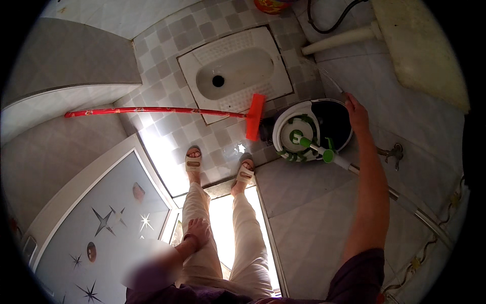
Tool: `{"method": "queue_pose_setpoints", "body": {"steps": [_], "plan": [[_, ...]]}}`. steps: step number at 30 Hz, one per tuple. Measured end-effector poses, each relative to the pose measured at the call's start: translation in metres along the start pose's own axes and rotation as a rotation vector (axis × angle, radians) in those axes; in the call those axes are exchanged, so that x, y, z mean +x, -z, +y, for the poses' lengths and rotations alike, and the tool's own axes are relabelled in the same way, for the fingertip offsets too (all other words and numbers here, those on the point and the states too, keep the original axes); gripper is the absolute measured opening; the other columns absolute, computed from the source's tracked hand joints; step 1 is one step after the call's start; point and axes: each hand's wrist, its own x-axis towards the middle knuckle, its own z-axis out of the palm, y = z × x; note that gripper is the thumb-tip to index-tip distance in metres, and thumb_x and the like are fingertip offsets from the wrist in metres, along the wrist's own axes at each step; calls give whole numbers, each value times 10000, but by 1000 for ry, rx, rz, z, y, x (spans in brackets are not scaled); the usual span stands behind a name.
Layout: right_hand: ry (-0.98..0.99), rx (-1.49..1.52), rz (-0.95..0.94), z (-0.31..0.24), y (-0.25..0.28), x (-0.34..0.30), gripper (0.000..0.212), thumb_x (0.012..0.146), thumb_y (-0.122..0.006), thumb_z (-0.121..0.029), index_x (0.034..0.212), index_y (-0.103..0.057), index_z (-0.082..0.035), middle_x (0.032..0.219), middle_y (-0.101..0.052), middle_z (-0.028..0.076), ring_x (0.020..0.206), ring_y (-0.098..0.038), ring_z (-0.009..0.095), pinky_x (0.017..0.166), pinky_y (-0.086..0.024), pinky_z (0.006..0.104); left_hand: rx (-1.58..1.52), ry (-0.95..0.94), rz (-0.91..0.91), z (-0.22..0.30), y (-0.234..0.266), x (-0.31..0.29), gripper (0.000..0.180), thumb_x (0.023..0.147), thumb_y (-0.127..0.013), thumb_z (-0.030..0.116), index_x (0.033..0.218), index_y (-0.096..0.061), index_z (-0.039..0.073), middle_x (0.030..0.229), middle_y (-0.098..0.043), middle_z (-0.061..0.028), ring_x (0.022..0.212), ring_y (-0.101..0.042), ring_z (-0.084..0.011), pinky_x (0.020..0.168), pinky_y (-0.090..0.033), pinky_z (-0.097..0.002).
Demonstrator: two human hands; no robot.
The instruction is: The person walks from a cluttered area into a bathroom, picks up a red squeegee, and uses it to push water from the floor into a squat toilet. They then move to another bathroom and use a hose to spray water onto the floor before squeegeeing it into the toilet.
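Observation:
Over the far right rim of a spin mop bucket [276,133], white and green with a dark well, my right hand [357,114] is held out with its fingers closed. A thin pale line runs from its fingertips toward the wall; what they grip is too small to name. In the bucket's round basket stands a spin mop [328,155] with a green joint, its metal pole slanting to the lower right past my forearm. My left hand [199,231] lies flat on my left leg, fingers stretched out and holding nothing.
A squat toilet [233,44] is set in the tiled floor ahead. Across the floor lies a red-handled tool [167,110] with an orange-red flat head. A tap [396,152] juts from the right wall, below a pale pipe [344,39]. A frosted door [109,207] stands at left.

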Motion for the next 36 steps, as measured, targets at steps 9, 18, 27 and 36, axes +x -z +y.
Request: {"method": "queue_pose_setpoints", "body": {"steps": [9,18,27,36], "plan": [[55,252,-224,-6,2,-12,357,838,-469,-330,1040,-501,-37,909,-573,137,845,-539,243,752,-407,331,57,-56,40,-4,-2,-2,246,714,-467,210,886,-572,70,1063,-481,-143,1035,-410,-278,914,-261,-411],[143,170,-343,-29,14,-34,371,834,-465,-360,988,-531,-29,890,-570,110,811,-532,227,716,-406,334,142,34,-108,-36,8,31,358,756,-454,264,1048,-502,63,1150,-416,-161,1089,-365,-297,920,-276,-423],[72,-54,-249,-27,-12,-27,308,814,-467,-327,889,-540,-38,766,-553,138,681,-518,276,624,-398,373,912,472,309,-123,279,192,479,835,-364,158,1301,-255,157,1391,-125,-66,1279,-91,-273,979,-151,-527],[73,-247,-234,-21,-39,-23,289,808,-450,-330,843,-537,-56,748,-560,134,706,-529,308,628,-404,393,892,585,90,-161,341,232,497,810,-478,194,1265,-278,171,1286,-327,-54,1232,-231,-230,966,-163,-536]]}}
